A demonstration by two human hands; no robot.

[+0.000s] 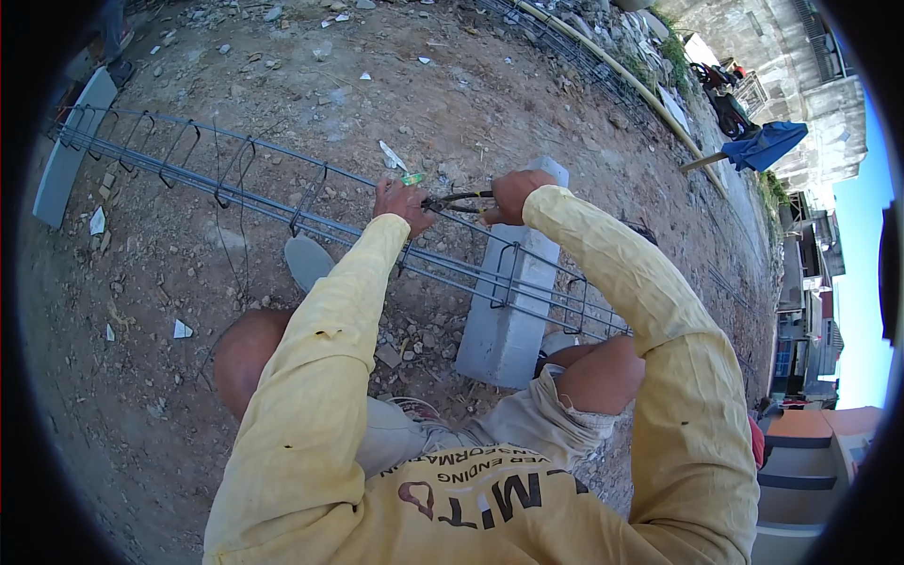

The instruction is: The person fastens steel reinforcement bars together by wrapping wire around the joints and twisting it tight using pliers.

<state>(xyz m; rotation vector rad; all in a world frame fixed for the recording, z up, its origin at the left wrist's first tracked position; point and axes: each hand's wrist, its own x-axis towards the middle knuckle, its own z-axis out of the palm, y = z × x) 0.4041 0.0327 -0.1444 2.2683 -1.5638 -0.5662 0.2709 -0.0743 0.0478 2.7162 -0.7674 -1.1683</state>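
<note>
Showing upside down to the view, printing on the yellow shirt (pixel 565 527) is reading "ENDING" and, on another line, "NSFORMATION", with the folds hiding the start of each line. Larger letters, including "L", "M" and "T", are standing beside a reddish mark. Dark grey and slender, the steel cage (pixel 254 199) is stretching across the middle of the view, its long bars passing through squarish stirrups spaced along them. Its far left end is lying over a pale slab (pixel 75 146), while its right part is crossing a whitish concrete block (pixel 508 320) beside the person's knee. The right hand (pixel 516 196) is closing firmly round the handles of the dark pliers (pixel 463 201), which are bearing small yellow marks. Over the cage's upper bar, the left hand (pixel 403 202) is curling its fingers at the tool's head; whether they are clamping the bar cannot be told. A green, patterned scrap (pixel 411 178), perhaps a wrapper, is showing just beside that hand. Stones and white shards are littering the brown ground (pixel 282 85).
</note>
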